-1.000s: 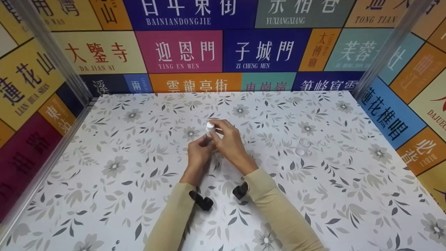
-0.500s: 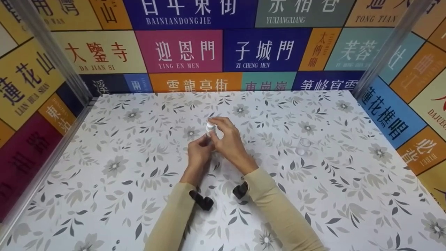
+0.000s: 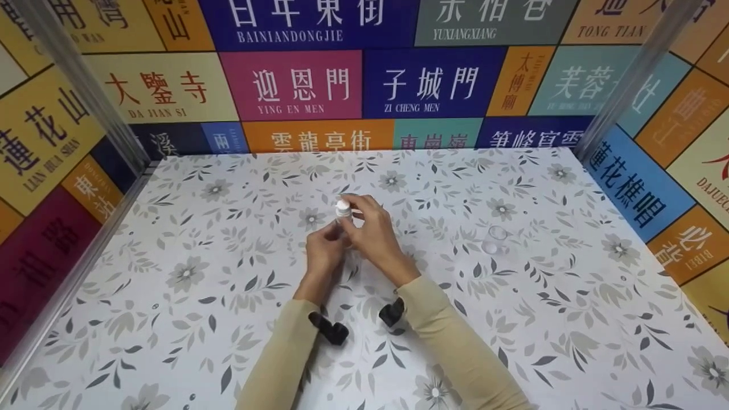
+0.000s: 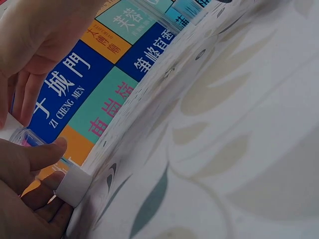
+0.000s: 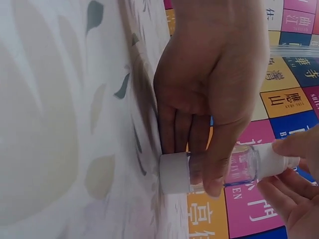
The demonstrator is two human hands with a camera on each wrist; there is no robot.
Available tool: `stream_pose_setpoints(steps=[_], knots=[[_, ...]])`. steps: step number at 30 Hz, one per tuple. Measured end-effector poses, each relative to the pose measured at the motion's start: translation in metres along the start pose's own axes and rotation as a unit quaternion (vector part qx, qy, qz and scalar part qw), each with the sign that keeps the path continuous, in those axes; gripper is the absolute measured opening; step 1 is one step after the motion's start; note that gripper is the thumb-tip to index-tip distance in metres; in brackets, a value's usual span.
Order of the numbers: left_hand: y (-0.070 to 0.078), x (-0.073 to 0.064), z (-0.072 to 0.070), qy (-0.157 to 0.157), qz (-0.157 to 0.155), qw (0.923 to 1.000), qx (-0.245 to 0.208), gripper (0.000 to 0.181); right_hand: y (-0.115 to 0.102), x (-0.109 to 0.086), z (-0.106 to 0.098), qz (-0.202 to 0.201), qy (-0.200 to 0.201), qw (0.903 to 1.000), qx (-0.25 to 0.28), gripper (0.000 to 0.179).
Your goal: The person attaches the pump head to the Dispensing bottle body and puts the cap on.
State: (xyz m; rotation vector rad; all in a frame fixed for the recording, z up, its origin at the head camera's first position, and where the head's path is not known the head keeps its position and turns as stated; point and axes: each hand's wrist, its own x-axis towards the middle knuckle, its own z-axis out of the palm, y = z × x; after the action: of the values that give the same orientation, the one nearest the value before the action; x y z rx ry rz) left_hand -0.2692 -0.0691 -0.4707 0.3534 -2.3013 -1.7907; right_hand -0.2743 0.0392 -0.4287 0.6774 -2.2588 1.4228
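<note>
A small clear bottle (image 5: 241, 164) with a white base (image 5: 174, 173) and a stepped white top (image 3: 343, 208) stands upright, its base right at the tabletop. My left hand (image 3: 324, 250) grips the clear body low down, thumb on one side and fingers behind. Higher up, my right hand (image 3: 373, 228) pinches the white top between thumb and fingers, as the right wrist view shows. The fingers partly cover the bottle's body. In the left wrist view the base (image 4: 73, 185) pokes out below the left hand.
To the right on the table lies a clear, round, cup-like piece (image 3: 494, 239). A white tablecloth (image 3: 228, 353) printed with grey flowers covers the table. Panels with coloured signs (image 3: 293, 85) rise at the back and both sides.
The right fingers have shifted slightly over the white top, lifting a little and coming back down. The left hand keeps its grip, and the bottle stays in place.
</note>
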Motion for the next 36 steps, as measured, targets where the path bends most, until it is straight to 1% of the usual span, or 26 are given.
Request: stream_pose_setpoints(steps=[4,9,13,17,21,24,27,32,36], knots=[[-0.0003,-0.0001,-0.0001,0.000,0.002,1.0000,-0.003,0.036,-0.0027,0.0009,0.0004,0.004,0.010,0.9999,-0.007,0.040],[-0.0002,-0.0012,-0.0010,-0.001,0.002,0.9999,-0.012,0.034,-0.0018,0.0006,0.0016,0.003,-0.004,0.9999,-0.014,0.037],[-0.0002,-0.0015,-0.0009,-0.003,0.001,1.0000,-0.007,0.034,-0.0016,0.0001,0.0010,0.003,-0.012,0.9998,-0.012,0.034],[0.0004,-0.0017,-0.0005,-0.001,0.005,1.0000,-0.006,0.035,-0.0025,0.0008,0.0004,0.006,-0.013,0.9998,-0.016,0.035],[0.0011,-0.0018,-0.0003,-0.002,0.002,0.9999,-0.012,0.037,-0.0024,0.0010,-0.0003,0.015,-0.009,0.9995,-0.025,0.039],[0.0018,-0.0020,-0.0008,-0.002,0.000,1.0000,-0.003,0.037,-0.0029,0.0006,-0.0007,0.018,-0.006,0.9995,-0.026,0.040],[0.0022,-0.0018,-0.0007,-0.001,0.004,1.0000,0.007,0.036,-0.0028,0.0009,-0.0003,0.012,-0.003,0.9997,-0.021,0.038],[0.0020,-0.0010,-0.0008,-0.006,-0.002,1.0000,-0.003,0.037,-0.0022,0.0008,0.0014,0.000,-0.002,0.9998,-0.018,0.033],[0.0017,-0.0010,-0.0008,-0.003,-0.005,1.0000,-0.002,0.036,-0.0023,0.0002,0.0015,0.002,-0.006,0.9999,-0.013,0.033]])
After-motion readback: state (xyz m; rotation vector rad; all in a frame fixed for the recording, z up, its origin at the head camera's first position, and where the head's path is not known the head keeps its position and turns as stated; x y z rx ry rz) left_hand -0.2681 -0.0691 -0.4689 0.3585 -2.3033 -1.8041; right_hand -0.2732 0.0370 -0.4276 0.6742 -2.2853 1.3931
